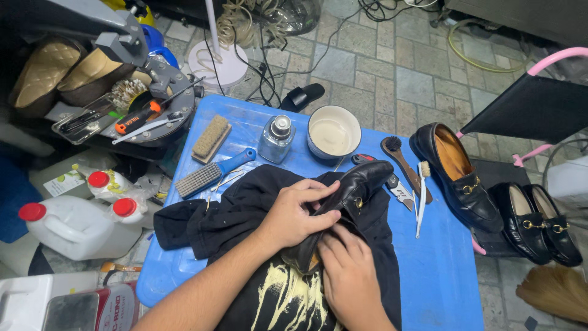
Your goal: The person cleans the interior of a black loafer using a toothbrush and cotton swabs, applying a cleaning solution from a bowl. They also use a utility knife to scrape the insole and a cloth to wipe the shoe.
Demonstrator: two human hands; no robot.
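A black leather loafer (pixel 358 184) with a gold buckle lies on a black cloth (pixel 233 214) spread over a blue table (pixel 441 276). My left hand (pixel 297 211) is closed over the shoe's side and opening. My right hand (pixel 346 273) presses against the heel end from below, fingers bent around it. The cloth carries a yellowish print near my forearms.
On the table stand a white bowl (pixel 334 132), a small glass bottle (pixel 277 138), a blue-handled brush (pixel 211 171), a wooden brush (pixel 211 138), a toothbrush (pixel 421 196) and a dauber brush (pixel 404 162). Another loafer (pixel 459 178) sits at the right edge; a pair (pixel 539 224) on the floor. White jugs (pixel 73 224) at left.
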